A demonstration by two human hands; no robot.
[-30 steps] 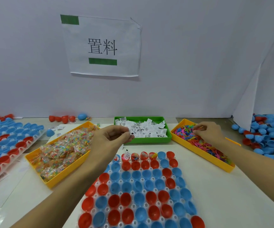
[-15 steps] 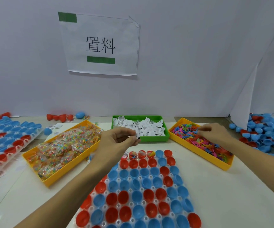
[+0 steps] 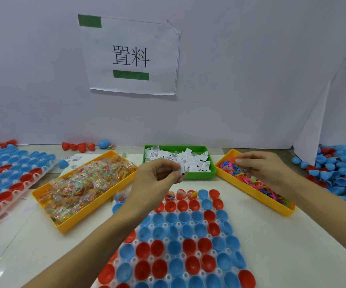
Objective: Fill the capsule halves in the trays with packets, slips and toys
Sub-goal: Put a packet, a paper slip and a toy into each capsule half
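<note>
A clear tray (image 3: 236,242) of red and blue capsule halves lies in front of me; a few halves in its far row hold items. My left hand (image 3: 157,181) hovers above that far row and pinches a small white slip (image 3: 182,171) between thumb and fingers. My right hand (image 3: 263,169) is over the right yellow tray (image 3: 272,204) of small colourful toys, fingers curled down into them; whether it holds a toy is hidden. A green tray (image 3: 190,177) of white slips stands behind, and a left yellow tray (image 3: 80,220) holds clear packets of beads.
A second tray (image 3: 12,173) of capsule halves lies at the left edge. Loose blue and red halves (image 3: 338,171) are heaped at the far right. A few loose halves (image 3: 80,146) sit by the back wall, under a paper sign (image 3: 130,57).
My left hand shifted right and forward with the slip, past the green tray's front edge. My right hand stayed over the toy tray, moving slightly among the toys.
</note>
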